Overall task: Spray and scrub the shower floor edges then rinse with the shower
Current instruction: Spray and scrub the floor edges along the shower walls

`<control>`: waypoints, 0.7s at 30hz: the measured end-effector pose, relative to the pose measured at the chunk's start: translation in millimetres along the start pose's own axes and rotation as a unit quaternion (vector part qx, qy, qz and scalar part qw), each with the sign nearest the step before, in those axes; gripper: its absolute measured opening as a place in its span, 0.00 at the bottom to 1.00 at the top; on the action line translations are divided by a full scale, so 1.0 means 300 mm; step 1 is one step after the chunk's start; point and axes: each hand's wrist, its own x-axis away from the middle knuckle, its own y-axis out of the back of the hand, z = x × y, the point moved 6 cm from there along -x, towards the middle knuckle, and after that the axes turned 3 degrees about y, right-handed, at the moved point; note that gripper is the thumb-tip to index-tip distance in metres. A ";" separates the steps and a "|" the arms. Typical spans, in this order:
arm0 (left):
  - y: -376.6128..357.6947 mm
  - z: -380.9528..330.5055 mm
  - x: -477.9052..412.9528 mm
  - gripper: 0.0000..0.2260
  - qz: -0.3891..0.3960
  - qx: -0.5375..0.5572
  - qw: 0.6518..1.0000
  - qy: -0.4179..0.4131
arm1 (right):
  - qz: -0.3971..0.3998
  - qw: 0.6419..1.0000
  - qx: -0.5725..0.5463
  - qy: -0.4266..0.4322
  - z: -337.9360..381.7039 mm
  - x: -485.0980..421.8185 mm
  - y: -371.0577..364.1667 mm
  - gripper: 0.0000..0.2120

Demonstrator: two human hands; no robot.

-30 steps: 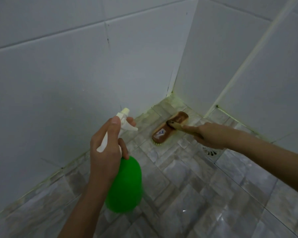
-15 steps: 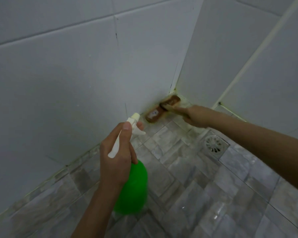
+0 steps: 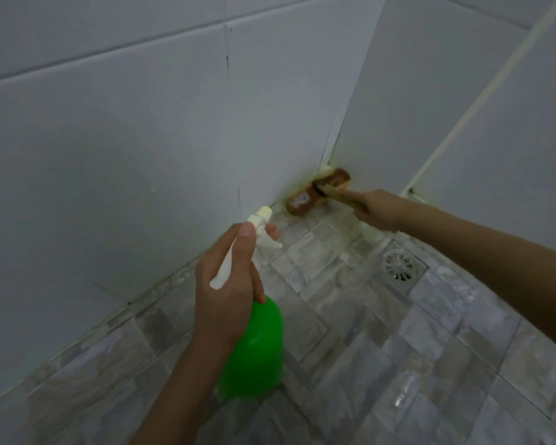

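My left hand (image 3: 228, 284) grips the white trigger head of a green spray bottle (image 3: 254, 348), a finger on the trigger, the nozzle pointing toward the left wall's base. My right hand (image 3: 377, 208) holds the handle of a brown wooden scrub brush (image 3: 315, 195), forefinger stretched along it. The brush head lies against the floor edge in the far corner where the two white walls meet. The grey tiled shower floor (image 3: 398, 348) looks wet, with yellowish grime along its edges.
A round metal floor drain (image 3: 400, 266) sits in a square frame just below my right forearm. White tiled walls close in on the left and at the back. A pale pipe (image 3: 482, 97) runs diagonally up the right wall.
My right hand has pushed the brush from the open floor into the far corner against the wall base. The left hand with the spray bottle has stayed about where it was.
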 end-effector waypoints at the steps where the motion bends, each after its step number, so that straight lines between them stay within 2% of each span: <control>1: 0.000 -0.008 -0.007 0.16 0.000 0.009 1.000 -0.003 | 0.014 1.000 0.010 -0.013 -0.050 0.080 -0.020 0.28; 3: -0.004 -0.013 -0.013 0.16 -0.002 0.002 1.000 -0.008 | 0.085 0.995 0.056 -0.021 -0.114 0.244 -0.035 0.29; 4: -0.004 -0.014 -0.015 0.16 -0.004 -0.005 1.000 -0.012 | 0.095 0.992 0.079 -0.021 -0.133 0.276 -0.029 0.29; 6: -0.005 -0.009 -0.017 0.15 -0.013 0.000 1.000 -0.011 | 0.078 0.994 0.079 -0.016 -0.125 0.221 -0.011 0.29; 10: -0.007 -0.002 -0.016 0.15 -0.020 0.005 1.000 -0.006 | 0.016 1.000 -0.002 -0.015 -0.051 -0.049 -0.008 0.28; 13: -0.020 -0.012 -0.024 0.15 0.003 0.011 1.000 -0.009 | 0.020 0.999 0.001 -0.028 -0.099 0.060 -0.027 0.29; 16: -0.027 -0.007 -0.022 0.16 0.004 -0.006 1.000 -0.009 | 0.084 0.994 0.057 -0.041 -0.155 0.253 -0.039 0.29; 21: -0.026 0.011 -0.013 0.17 -0.022 -0.003 1.000 0.006 | 0.012 1.000 0.009 -0.017 -0.020 0.015 0.001 0.30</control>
